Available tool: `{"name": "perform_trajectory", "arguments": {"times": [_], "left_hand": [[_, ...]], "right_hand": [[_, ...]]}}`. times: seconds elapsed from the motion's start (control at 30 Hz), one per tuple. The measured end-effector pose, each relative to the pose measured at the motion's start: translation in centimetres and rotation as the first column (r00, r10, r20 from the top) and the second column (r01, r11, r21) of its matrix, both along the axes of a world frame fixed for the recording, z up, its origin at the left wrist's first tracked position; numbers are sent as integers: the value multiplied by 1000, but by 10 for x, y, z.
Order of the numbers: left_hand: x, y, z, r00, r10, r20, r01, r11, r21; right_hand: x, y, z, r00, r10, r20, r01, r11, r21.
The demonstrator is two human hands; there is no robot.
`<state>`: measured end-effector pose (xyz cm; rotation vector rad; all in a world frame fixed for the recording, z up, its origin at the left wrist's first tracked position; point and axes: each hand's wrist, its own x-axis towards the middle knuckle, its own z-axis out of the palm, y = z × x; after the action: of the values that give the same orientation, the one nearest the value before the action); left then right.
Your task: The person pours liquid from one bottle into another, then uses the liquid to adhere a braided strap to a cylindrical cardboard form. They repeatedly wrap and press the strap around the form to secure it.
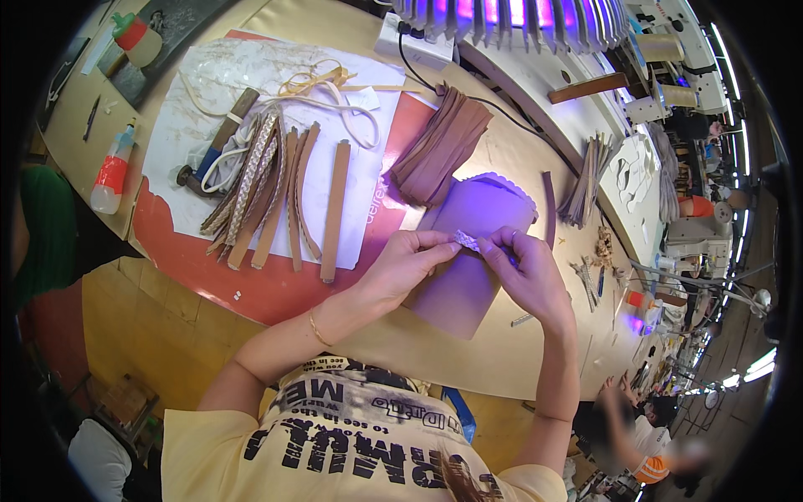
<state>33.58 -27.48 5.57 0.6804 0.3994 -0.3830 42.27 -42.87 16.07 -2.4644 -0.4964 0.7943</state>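
Note:
A short, pale braided strip point(467, 241) is pinched between my two hands. Thumb and fingers of my left hand point(406, 266) grip its left end, while my right hand point(529, 276) has the other end. Right below them lies a brown curved sheet point(456, 293) with a scalloped far edge, lit purple by the lamp. Just beyond it rests a thick bundle of flat brown strips point(443, 146). Farther left, several braided strips point(259, 167) and flat tan strips point(336, 209) lie on a white sheet point(171, 159), beside a hammer point(230, 138).
Under the white sheet is a red board point(201, 280). Red-and-clear bottles point(113, 176) stand at the left. A finned purple lamp point(510, 21) hangs over the far side, near a power strip point(414, 42). More strips point(590, 180) lie right. Another person point(640, 435) works at lower right.

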Motion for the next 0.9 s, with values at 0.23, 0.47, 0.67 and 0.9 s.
{"name": "perform_trajectory", "arguments": {"times": [0.23, 0.47, 0.67, 0.9], "left_hand": [[-2, -1, -7, 1000, -2, 25, 1, 999, 33], [-2, -1, -9, 1000, -12, 24, 11, 1000, 29], [-3, -1, -10, 999, -1, 48, -2, 999, 50], [-3, -1, -9, 999, 1, 51, -4, 998, 59]], "right_hand": [[-7, 6, -1, 995, 5, 99, -2, 999, -37], [-7, 8, 1, 989, 35, 145, -22, 995, -92], [-7, 9, 1, 987, 36, 154, -24, 996, -80], [-6, 5, -2, 990, 39, 132, -33, 998, -51]]}}
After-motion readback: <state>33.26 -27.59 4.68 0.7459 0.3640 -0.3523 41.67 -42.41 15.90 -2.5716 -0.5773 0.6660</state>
